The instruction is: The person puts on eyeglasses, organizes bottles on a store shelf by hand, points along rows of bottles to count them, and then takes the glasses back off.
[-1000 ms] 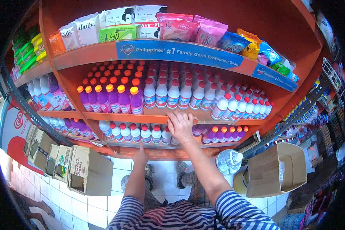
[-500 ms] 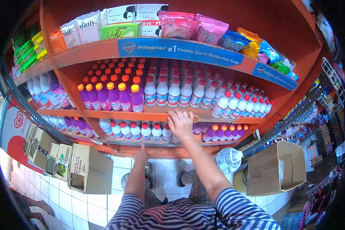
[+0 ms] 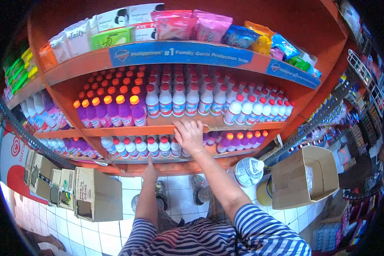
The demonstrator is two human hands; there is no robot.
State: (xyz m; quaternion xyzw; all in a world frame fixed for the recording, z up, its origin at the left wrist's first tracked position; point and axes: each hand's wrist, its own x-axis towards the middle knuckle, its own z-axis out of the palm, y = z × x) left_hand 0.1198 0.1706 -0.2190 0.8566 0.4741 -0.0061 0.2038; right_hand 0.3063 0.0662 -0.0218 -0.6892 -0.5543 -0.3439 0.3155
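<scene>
My right hand [image 3: 189, 135] rests on the front edge of the middle orange shelf [image 3: 158, 130], its fingers spread over the board. Lower and to the left is my left hand [image 3: 149, 171], index finger stretched toward the lower row of white bottles with red caps [image 3: 152, 147]; its other fingers are mostly hidden. On the middle shelf, purple bottles with orange caps [image 3: 115, 112] stand left of many white bottles with red caps [image 3: 178, 102]. More purple bottles [image 3: 239, 141] stand on the lower shelf, right of my right hand. Neither hand visibly holds anything.
Soap packs [image 3: 209, 27] line the top shelf. Cardboard boxes [image 3: 100, 194] stand on the tiled floor at left. At right are a large clear plastic bottle [image 3: 248, 173] and an open carton [image 3: 292, 185]. A wire rack [image 3: 365, 81] hangs further right.
The whole view has shifted, so the shelves and both hands appear farther left. My right hand stays on the shelf edge and my left hand keeps its pointing pose.
</scene>
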